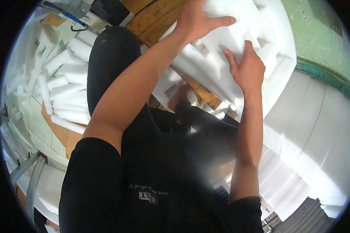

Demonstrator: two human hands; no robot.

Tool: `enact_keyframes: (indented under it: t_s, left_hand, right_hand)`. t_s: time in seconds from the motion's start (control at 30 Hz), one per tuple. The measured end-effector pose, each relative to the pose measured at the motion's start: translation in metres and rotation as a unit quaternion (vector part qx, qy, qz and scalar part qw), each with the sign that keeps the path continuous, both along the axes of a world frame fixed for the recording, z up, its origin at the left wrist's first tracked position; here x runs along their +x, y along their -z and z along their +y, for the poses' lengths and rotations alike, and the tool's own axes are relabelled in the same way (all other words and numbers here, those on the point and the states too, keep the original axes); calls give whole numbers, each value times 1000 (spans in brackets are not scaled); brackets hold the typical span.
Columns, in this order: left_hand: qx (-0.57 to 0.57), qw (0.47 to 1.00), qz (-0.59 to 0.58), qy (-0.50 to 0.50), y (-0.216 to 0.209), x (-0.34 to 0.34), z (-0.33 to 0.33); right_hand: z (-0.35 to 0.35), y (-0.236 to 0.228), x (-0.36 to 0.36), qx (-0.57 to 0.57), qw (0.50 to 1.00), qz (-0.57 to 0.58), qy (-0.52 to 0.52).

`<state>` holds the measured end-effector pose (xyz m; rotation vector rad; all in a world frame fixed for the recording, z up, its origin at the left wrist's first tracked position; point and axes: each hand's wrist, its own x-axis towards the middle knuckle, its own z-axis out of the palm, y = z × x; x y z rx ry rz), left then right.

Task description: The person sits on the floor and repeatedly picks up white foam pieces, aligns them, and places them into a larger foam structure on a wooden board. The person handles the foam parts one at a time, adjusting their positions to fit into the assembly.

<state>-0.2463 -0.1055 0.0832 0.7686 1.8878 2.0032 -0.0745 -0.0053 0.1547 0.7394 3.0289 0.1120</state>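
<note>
A large white foam sheet [221, 35] with raised foam pieces and slots lies across the wooden surface in front of me. My left hand [192, 21] rests on its upper left part, thumb stretched out to the right; the upper frame edge cuts off its other fingers. To the right, my right hand [249, 70] touches the foam with its index finger stretched forward and its thumb apart. The remaining right fingers are partly hidden. Small white foam blocks [266, 50] stand up beside that hand.
Loose white foam strips [72, 91] are heaped on the left, partly over brown cardboard [58, 126]. Wooden boards [155, 19] run under the foam. White wrapped stacks [303, 112] stand at the right, beside a green surface [319, 35]. Metal tubing [35, 182] is at lower left.
</note>
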Motion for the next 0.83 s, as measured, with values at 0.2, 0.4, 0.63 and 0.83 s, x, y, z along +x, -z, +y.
enact_keyframes:
  t_s: [0.2, 0.4, 0.63, 0.83]
  left_hand:
    - [-6, 1000, -18, 17, 7, 2, 0]
    - [-61, 997, 41, -14, 16, 2, 4]
    - [-51, 998, 37, 10, 5, -4, 2]
    - [-11, 998, 58, 24, 11, -6, 7]
  right_hand:
    - [-2, -1, -3, -4, 1000, -1, 17]
    - [-2, 1, -5, 0, 1000, -1, 22]
    - [1, 3, -2, 11, 1000, 16, 18]
    - [-1, 0, 0, -25, 998, 34, 41]
